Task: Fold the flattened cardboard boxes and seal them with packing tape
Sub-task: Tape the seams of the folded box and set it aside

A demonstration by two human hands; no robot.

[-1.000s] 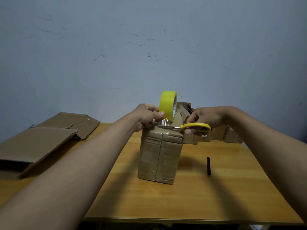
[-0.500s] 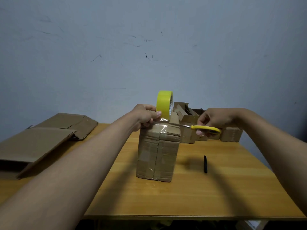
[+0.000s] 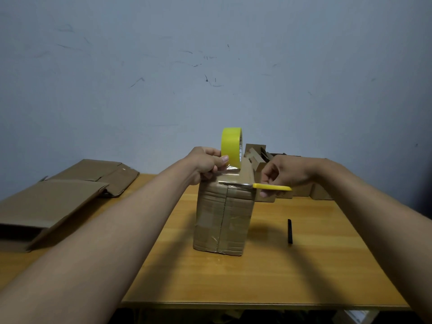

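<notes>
A folded cardboard box (image 3: 223, 216) stands upright in the middle of the wooden table (image 3: 268, 277), its front seam covered with clear tape. My left hand (image 3: 207, 164) holds a yellow roll of packing tape (image 3: 231, 146) upright just above the box's top, with a short clear strip running from the roll down to the box. My right hand (image 3: 286, 174) grips yellow-handled scissors (image 3: 271, 187), whose blades lie flat along the front top edge of the box under the strip.
Flattened cardboard boxes (image 3: 53, 199) lie stacked at the table's left end. Several small folded boxes (image 3: 264, 160) stand at the back right by the wall. A black marker (image 3: 290, 231) lies on the table, right of the box.
The scissors dropped from beside the roll to the box's front top edge, and my right hand shifted right. The tape roll stayed above the box in my left hand.
</notes>
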